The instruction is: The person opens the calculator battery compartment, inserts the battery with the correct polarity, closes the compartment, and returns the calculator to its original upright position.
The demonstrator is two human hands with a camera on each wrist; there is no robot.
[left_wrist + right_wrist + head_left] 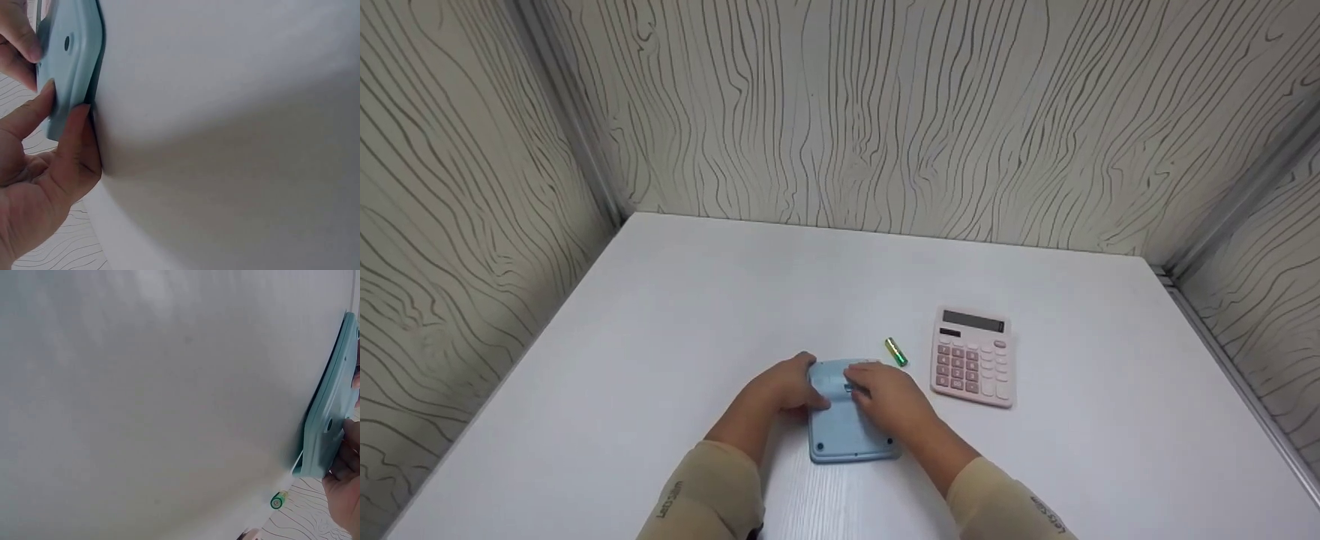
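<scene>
A light blue calculator [851, 427] lies face down on the table, its back with small dark round feet turned up. My left hand [787, 386] grips its left edge, the thumb on the back and the fingers at the side; the left wrist view shows this pinch on the blue casing [79, 56]. My right hand [892, 397] bends over the upper right of the back, thumb and forefinger at a small recess [848, 388]. I cannot tell whether those fingertips hold something small. Just beyond them lies a green and gold battery [896, 352].
A pink calculator [973, 357] lies face up to the right of the battery, keys and display showing. The white table [720, 285] is bounded by wood-grain patterned panels [840, 112] at the back and on both sides.
</scene>
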